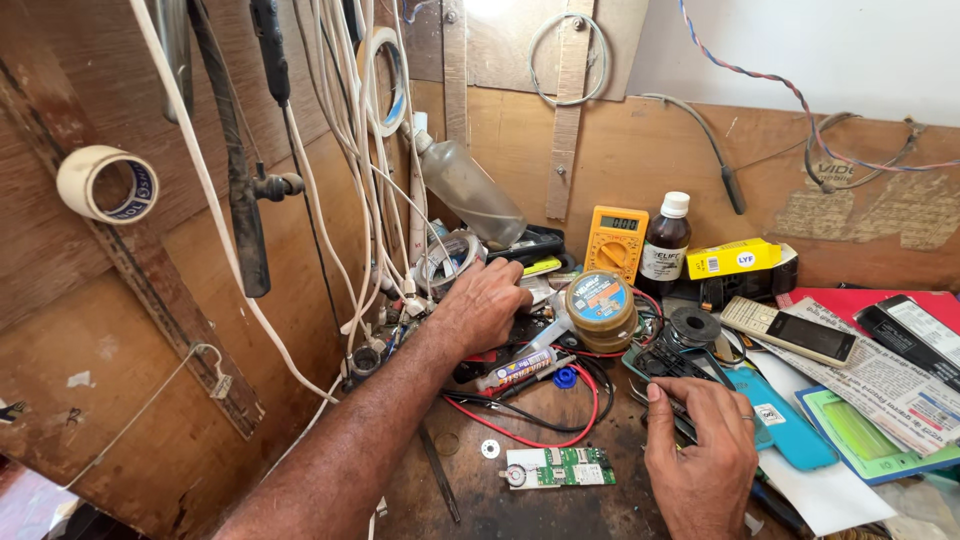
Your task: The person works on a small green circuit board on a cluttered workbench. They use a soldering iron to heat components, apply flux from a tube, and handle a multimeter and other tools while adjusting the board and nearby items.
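Note:
My left hand (485, 305) reaches forward across the cluttered wooden bench, palm down, its fingers resting on small items near a round tin (598, 305) with a blue label; what lies under the fingers is hidden. My right hand (700, 450) rests lower right, its fingers curled over a dark opened phone body (665, 362) and a thin tool. A small green circuit board (560, 467) lies on the bench between my arms. A white adhesive tube (520, 368) lies just past it beside red and black wires (580, 415).
A yellow multimeter (616, 240), brown bottle (664, 245) and yellow box (733, 258) stand at the back. Phones, a turquoise case (790, 425) and papers crowd the right side. White cables (340, 150), tape rolls (110, 185) and a plastic bottle (465, 190) hang on the left wall.

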